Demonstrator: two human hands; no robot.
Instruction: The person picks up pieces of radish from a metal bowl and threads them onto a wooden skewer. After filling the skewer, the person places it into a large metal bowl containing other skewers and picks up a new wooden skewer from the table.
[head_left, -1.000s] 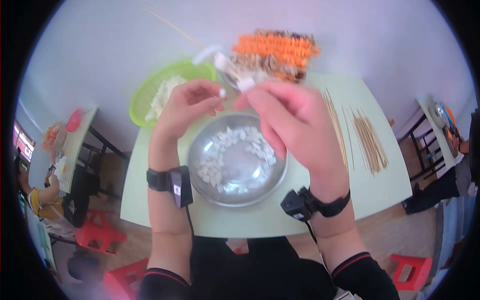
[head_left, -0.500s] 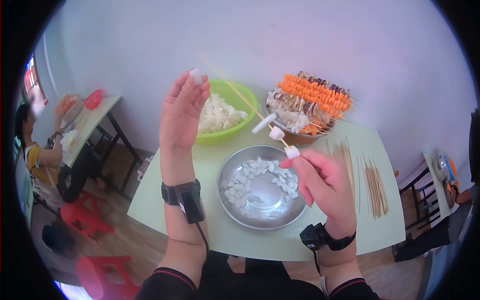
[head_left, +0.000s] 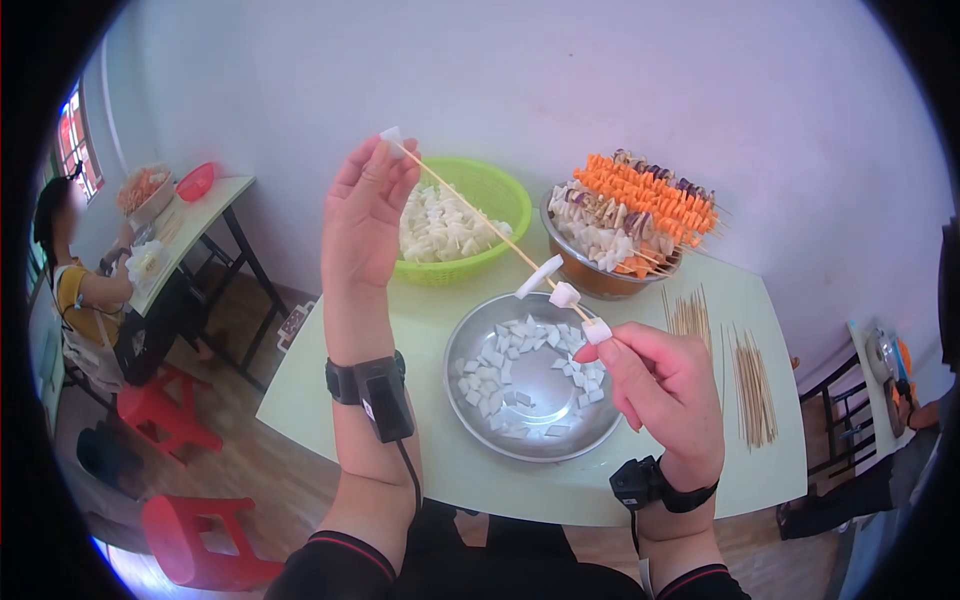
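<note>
My right hand (head_left: 665, 385) pinches the lower end of a bamboo skewer (head_left: 468, 208), which slants up to the left. Three white food chunks (head_left: 565, 295) are threaded on it near those fingers. Raised at upper left, my left hand (head_left: 362, 225) grips another white piece (head_left: 391, 138) between thumb and fingers, with the skewer's tip right at it. Below the hands, a round steel bowl (head_left: 545, 398) contains many loose white diamond-shaped pieces (head_left: 490, 372).
Behind stand a green basket (head_left: 516, 192) of white pieces and a metal bowl (head_left: 600, 284) heaped with loaded skewers (head_left: 640, 200). Bare skewers (head_left: 754, 392) lie at right. A person (head_left: 95, 285) sits at another table on the left; red stools (head_left: 200, 540) stand nearby. Another person stands far right.
The skewer's tip has come up to the white piece in my left hand; before, it pointed just past that piece. The view has shifted slightly.
</note>
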